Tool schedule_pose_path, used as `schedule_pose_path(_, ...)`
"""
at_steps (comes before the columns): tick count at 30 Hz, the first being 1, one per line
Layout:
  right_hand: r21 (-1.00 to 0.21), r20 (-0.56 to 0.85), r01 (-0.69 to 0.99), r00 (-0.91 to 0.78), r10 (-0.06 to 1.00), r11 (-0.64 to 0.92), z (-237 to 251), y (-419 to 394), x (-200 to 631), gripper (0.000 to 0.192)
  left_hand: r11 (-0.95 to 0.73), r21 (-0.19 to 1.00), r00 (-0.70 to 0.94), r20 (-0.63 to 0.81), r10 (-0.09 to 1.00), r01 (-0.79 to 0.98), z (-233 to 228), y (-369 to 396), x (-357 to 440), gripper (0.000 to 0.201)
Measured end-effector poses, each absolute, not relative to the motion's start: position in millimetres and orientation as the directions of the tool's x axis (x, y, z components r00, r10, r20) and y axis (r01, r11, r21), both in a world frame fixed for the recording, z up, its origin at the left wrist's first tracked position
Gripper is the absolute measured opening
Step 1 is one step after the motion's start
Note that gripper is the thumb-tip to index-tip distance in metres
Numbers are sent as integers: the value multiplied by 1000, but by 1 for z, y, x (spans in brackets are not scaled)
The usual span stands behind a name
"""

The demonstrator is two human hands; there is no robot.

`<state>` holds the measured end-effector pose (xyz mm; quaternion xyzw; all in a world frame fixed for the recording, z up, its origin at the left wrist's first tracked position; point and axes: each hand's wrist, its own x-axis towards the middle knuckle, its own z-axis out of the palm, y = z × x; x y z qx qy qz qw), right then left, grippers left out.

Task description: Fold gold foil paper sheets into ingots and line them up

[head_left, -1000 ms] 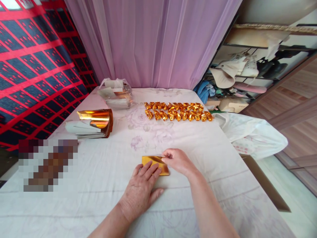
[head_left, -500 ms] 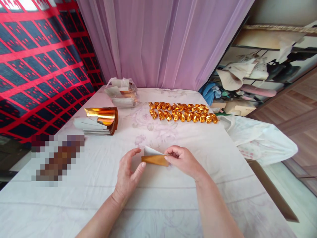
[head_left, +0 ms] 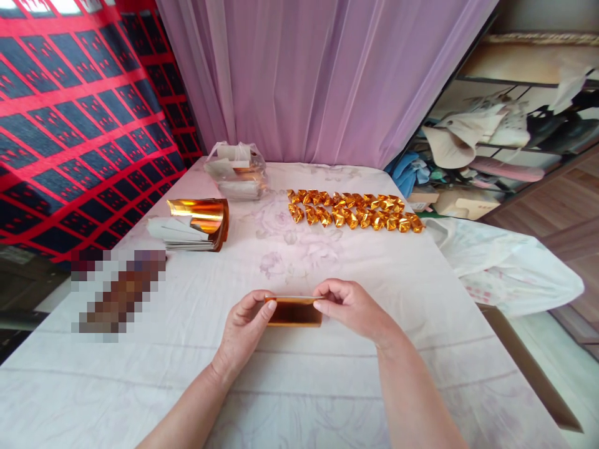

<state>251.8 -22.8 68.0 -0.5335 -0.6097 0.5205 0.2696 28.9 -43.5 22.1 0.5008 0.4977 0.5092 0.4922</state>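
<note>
A folded sheet of gold foil paper (head_left: pixel 296 313) is held between my two hands just above the tablecloth. My left hand (head_left: pixel 250 318) pinches its left end between thumb and forefinger. At the opposite end, my right hand (head_left: pixel 349 305) grips the upper corner, thumb against curled fingers. The paper's shiny gold side faces me, with a thin pale edge along the top. Beyond it, two rows of folded gold foil pieces (head_left: pixel 355 212) lie on the table. A stack of gold-and-white foil sheets (head_left: pixel 201 227) sits at the left.
A clear plastic bag (head_left: pixel 238 171) of paper bundles stands at the back left of the cloth-covered table (head_left: pixel 187 368). A blurred-out object (head_left: pixel 121 293) lies on the left. Right of the table are a white plastic bag (head_left: pixel 519 262) and shelves with a cap (head_left: pixel 449 146). Purple curtain (head_left: pixel 299 81) hangs behind.
My left hand has closed on the paper's left end. The sheet has been turned, so its white inner flap no longer shows and its gold side faces me. The view has shifted slightly.
</note>
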Motion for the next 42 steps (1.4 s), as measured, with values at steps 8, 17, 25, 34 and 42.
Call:
schedule_pose_path(8,-927,-249,349,-298,922,-138,69,-23,252,17,11,998,-93,-18,995,-69,24,-44,32,31)
schedule_pose_path(17,-929,-265,333,-291,919,-162,68,-22,253,20,72,983,-131,-95,987,-167,26,-44,33,31)
schedule_pose_path(25,-927,-260,341,-279,924,-158,67,-22,254,19,73,989,-124,-89,988,-129,27,-44,32,31)
schedule_pose_path(34,-926,-246,351,-271,931,-143,66,-22,253,19,74,990,-139,-91,986,-123,27,-44,31,32)
schedule_pose_path(42,-923,-252,353,-262,932,-150,66,-22,253,20,72,991,-153,-88,984,-108,26,-44,32,31)
